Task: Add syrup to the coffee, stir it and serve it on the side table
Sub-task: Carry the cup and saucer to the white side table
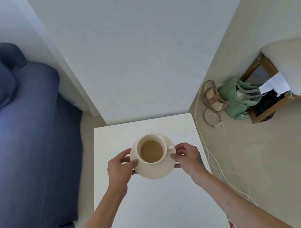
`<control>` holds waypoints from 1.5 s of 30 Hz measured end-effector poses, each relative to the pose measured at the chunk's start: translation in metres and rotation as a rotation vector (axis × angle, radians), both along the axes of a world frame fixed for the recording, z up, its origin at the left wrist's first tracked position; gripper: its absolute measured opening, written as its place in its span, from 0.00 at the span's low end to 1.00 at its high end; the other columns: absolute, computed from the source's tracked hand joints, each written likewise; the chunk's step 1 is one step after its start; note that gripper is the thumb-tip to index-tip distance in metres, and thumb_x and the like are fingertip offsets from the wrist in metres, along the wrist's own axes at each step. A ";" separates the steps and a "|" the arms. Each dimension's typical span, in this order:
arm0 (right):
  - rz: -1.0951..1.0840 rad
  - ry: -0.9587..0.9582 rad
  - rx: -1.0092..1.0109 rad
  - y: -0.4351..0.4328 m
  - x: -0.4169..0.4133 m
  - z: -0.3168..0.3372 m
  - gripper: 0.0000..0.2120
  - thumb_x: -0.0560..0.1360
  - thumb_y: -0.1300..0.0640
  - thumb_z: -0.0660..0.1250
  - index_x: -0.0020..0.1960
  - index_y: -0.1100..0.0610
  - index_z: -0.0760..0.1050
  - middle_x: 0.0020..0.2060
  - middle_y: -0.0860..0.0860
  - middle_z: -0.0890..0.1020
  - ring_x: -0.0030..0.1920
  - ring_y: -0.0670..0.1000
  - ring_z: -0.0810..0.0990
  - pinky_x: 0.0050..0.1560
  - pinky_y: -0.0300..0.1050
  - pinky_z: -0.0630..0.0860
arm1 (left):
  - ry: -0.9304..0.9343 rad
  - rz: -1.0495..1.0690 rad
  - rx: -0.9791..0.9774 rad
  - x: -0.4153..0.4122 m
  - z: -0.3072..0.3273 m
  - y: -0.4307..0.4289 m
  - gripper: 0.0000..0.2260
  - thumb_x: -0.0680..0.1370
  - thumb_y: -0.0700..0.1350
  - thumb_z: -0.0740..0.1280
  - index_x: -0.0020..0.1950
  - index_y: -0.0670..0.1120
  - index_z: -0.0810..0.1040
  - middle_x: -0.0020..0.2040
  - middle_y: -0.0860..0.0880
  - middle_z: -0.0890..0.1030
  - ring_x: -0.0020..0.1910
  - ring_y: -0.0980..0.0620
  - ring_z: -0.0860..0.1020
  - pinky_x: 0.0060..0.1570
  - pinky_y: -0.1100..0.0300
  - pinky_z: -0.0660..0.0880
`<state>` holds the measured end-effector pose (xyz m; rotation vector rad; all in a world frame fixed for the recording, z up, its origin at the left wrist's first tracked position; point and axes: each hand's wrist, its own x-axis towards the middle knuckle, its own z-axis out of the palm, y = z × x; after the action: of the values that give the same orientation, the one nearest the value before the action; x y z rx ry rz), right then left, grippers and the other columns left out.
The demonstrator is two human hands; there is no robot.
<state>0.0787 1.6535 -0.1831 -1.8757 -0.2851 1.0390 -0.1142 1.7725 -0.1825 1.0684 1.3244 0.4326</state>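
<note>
A cream cup filled with milky light-brown coffee stands on a cream saucer; its handle points right. My left hand grips the saucer's left rim and my right hand grips its right rim. The saucer is held over the far half of the white square side table; I cannot tell whether it touches the tabletop. No syrup or spoon is in view.
A blue sofa stands left of the table. White cables trail along the floor on the right. A green bag, a tan strap and a wooden-framed seat lie at the right by the wall.
</note>
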 end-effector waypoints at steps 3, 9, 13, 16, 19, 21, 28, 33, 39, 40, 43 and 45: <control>0.010 0.000 -0.027 0.010 0.004 -0.024 0.06 0.73 0.67 0.70 0.49 0.61 0.77 0.43 0.58 0.83 0.45 0.55 0.83 0.37 0.42 0.81 | 0.023 -0.004 -0.006 0.005 -0.028 0.011 0.20 0.76 0.29 0.71 0.63 0.46 0.85 0.46 0.41 0.81 0.45 0.41 0.83 0.38 0.57 0.85; 0.007 0.011 -0.042 0.033 0.020 -0.092 0.06 0.73 0.67 0.70 0.49 0.62 0.78 0.42 0.57 0.83 0.44 0.53 0.83 0.35 0.37 0.80 | 0.061 -0.014 -0.020 0.023 -0.098 0.036 0.20 0.75 0.29 0.72 0.63 0.46 0.85 0.44 0.42 0.78 0.43 0.44 0.81 0.37 0.60 0.85; 0.018 0.002 -0.050 0.053 0.031 -0.136 0.05 0.73 0.68 0.70 0.48 0.62 0.78 0.40 0.56 0.83 0.42 0.52 0.82 0.34 0.35 0.79 | 0.079 0.001 -0.036 0.033 -0.144 0.052 0.20 0.75 0.29 0.73 0.64 0.45 0.85 0.44 0.42 0.78 0.44 0.43 0.81 0.43 0.53 0.86; 0.030 -0.013 -0.057 0.067 0.036 -0.161 0.04 0.73 0.68 0.70 0.48 0.62 0.78 0.40 0.56 0.82 0.40 0.52 0.82 0.33 0.35 0.79 | 0.103 0.008 -0.029 0.041 -0.170 0.064 0.20 0.75 0.29 0.72 0.64 0.45 0.85 0.43 0.42 0.77 0.44 0.43 0.81 0.44 0.51 0.86; 0.028 -0.037 -0.071 0.079 0.041 -0.180 0.04 0.73 0.68 0.70 0.47 0.61 0.79 0.41 0.56 0.81 0.41 0.52 0.81 0.33 0.35 0.80 | 0.122 0.010 -0.017 0.048 -0.188 0.074 0.20 0.75 0.28 0.71 0.63 0.45 0.85 0.40 0.44 0.78 0.42 0.44 0.80 0.43 0.53 0.86; 0.029 -0.057 -0.089 0.087 0.043 -0.191 0.05 0.73 0.68 0.71 0.47 0.61 0.78 0.41 0.55 0.79 0.41 0.53 0.80 0.33 0.36 0.81 | 0.142 0.009 -0.011 0.051 -0.198 0.081 0.20 0.75 0.28 0.71 0.63 0.44 0.85 0.39 0.45 0.78 0.41 0.45 0.80 0.46 0.50 0.86; 0.041 -0.096 -0.143 0.100 0.044 -0.217 0.06 0.72 0.68 0.72 0.45 0.60 0.78 0.38 0.52 0.78 0.38 0.50 0.79 0.34 0.38 0.81 | 0.222 -0.002 0.016 0.058 -0.220 0.093 0.19 0.75 0.29 0.69 0.61 0.45 0.84 0.40 0.44 0.80 0.40 0.45 0.81 0.45 0.52 0.85; 0.041 -0.127 -0.184 0.106 0.045 -0.227 0.06 0.72 0.68 0.72 0.46 0.60 0.78 0.38 0.51 0.78 0.40 0.52 0.79 0.42 0.47 0.84 | 0.276 -0.020 0.027 0.062 -0.229 0.096 0.16 0.74 0.30 0.69 0.53 0.49 0.85 0.39 0.46 0.81 0.42 0.43 0.81 0.52 0.44 0.85; 0.058 -0.170 -0.214 0.110 0.047 -0.237 0.07 0.71 0.67 0.73 0.47 0.60 0.78 0.38 0.51 0.79 0.41 0.53 0.80 0.47 0.55 0.85 | 0.322 -0.035 0.073 0.064 -0.236 0.098 0.17 0.72 0.31 0.70 0.44 0.56 0.82 0.38 0.48 0.81 0.49 0.37 0.85 0.51 0.42 0.85; 0.060 -0.185 -0.218 0.111 0.048 -0.239 0.07 0.71 0.67 0.73 0.46 0.59 0.79 0.38 0.50 0.79 0.40 0.53 0.80 0.46 0.56 0.85 | 0.326 -0.048 0.086 0.065 -0.236 0.099 0.17 0.72 0.31 0.69 0.45 0.55 0.82 0.37 0.48 0.81 0.48 0.37 0.85 0.51 0.42 0.85; 0.074 -0.250 -0.235 0.112 0.050 -0.245 0.07 0.69 0.65 0.75 0.44 0.57 0.79 0.38 0.50 0.80 0.41 0.55 0.82 0.46 0.57 0.85 | 0.366 -0.093 0.146 0.066 -0.239 0.099 0.14 0.72 0.32 0.69 0.51 0.49 0.85 0.35 0.48 0.80 0.41 0.40 0.82 0.50 0.45 0.85; 0.095 -0.286 -0.244 0.111 0.050 -0.247 0.08 0.68 0.63 0.76 0.43 0.55 0.79 0.39 0.50 0.81 0.44 0.56 0.83 0.46 0.57 0.84 | 0.419 -0.133 0.199 0.066 -0.241 0.097 0.16 0.73 0.34 0.69 0.57 0.47 0.86 0.35 0.48 0.80 0.38 0.44 0.80 0.44 0.52 0.83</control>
<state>0.1285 1.7647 -0.4303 -2.2548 -0.4328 0.8986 -0.0481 1.8693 -0.4231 1.4604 1.5870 0.2504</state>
